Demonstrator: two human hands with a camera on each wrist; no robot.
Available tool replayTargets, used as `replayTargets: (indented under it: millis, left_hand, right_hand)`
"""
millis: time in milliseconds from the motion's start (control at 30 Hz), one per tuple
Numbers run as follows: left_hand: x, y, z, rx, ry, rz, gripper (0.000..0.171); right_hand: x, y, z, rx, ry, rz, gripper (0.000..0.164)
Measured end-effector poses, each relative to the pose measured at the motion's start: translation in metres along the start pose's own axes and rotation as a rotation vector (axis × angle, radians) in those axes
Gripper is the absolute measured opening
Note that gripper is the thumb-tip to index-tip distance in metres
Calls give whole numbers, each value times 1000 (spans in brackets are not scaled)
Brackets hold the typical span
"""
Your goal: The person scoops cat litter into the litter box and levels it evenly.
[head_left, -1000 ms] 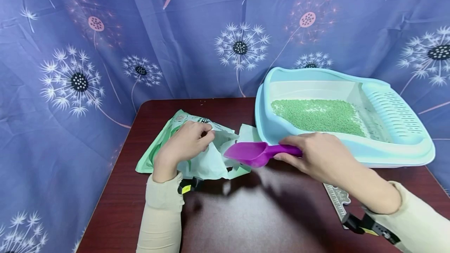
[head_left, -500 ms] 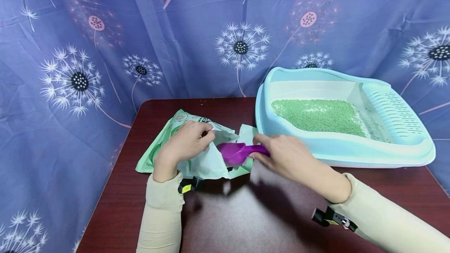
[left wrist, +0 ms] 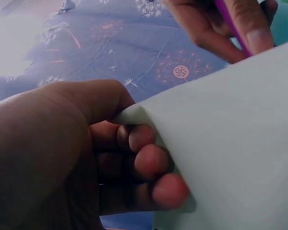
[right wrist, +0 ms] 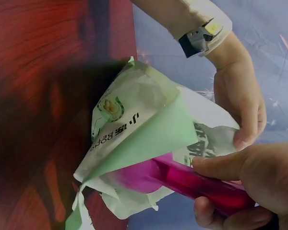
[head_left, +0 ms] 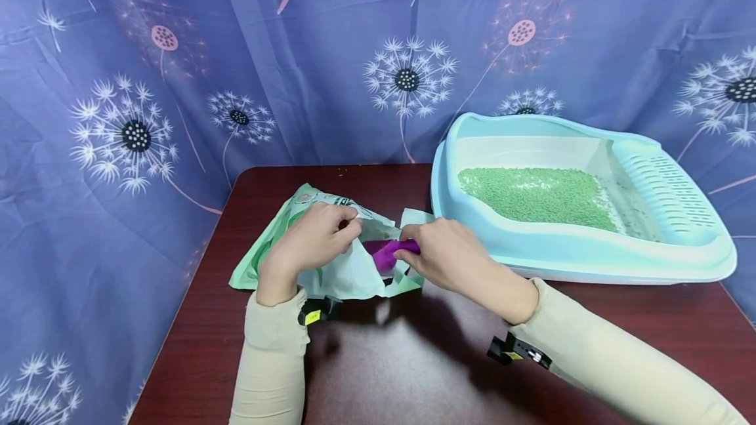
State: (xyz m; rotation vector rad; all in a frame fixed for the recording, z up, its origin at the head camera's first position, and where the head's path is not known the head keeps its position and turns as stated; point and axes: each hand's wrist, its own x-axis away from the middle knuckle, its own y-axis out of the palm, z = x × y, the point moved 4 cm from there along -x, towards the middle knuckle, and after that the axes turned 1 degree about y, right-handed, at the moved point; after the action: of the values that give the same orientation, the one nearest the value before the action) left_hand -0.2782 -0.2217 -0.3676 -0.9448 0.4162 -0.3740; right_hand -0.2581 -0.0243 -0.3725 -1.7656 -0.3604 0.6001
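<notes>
A green and white printed bag (head_left: 348, 277) lies on the table with its torn mouth facing right. My left hand (head_left: 315, 238) pinches the upper edge of that mouth between thumb and fingers; in the left wrist view the pale bag wall (left wrist: 230, 134) runs out from the grip. A purple scoop (head_left: 386, 258) is in my right hand (head_left: 451, 254), held by its handle. The scoop's bowl (right wrist: 139, 177) is partly inside the bag, its front end hidden behind the bag's wall. What the bag holds is out of sight.
At the back right stands a light blue litter box (head_left: 590, 258) with green pellets (head_left: 543, 195) spread over its floor. It sits close to the bag's torn flap. A patterned blue curtain (head_left: 331, 71) hangs behind the dark red table (head_left: 378, 372).
My right hand has moved left, taking the scoop from in front of the bag into its mouth. My left hand has kept its hold on the bag's edge.
</notes>
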Motion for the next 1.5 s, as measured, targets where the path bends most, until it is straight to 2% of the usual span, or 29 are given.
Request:
replayTargets:
  millis: [200,500,667,800,867,1033,1133,1400,1500]
  left_hand:
    - [0,-1,0,7,8,6,36]
    - [1,-1,0,47,18,-1,35]
    - [1,-1,-1,58,14,-3,35]
    - [2,-1,-2,57,16,-2,35]
    - [2,-1,-2,56,17,1,35]
    - [1,1,-1,79,32,-10,35]
    - [1,2,0,92,55,-19,35]
    - [0,2,4,88,81,-25,35]
    - [0,2,6,79,80,-29,36]
  right_hand:
    - [-12,12,-5,9,47,12,23]
    - [-21,33,-15,-10,33,115,21]
    - [-26,42,-16,-67,10,53,16]
    - [-29,45,-15,-167,-7,-39,27]
    - [-31,48,-16,-207,-14,-77,28]
    - [-36,56,-21,-284,-7,-146,17]
    - [-38,62,-25,-311,5,-153,8]
    - [-42,80,-26,-369,77,-162,24]
    - [-44,84,-25,-368,66,-158,28]
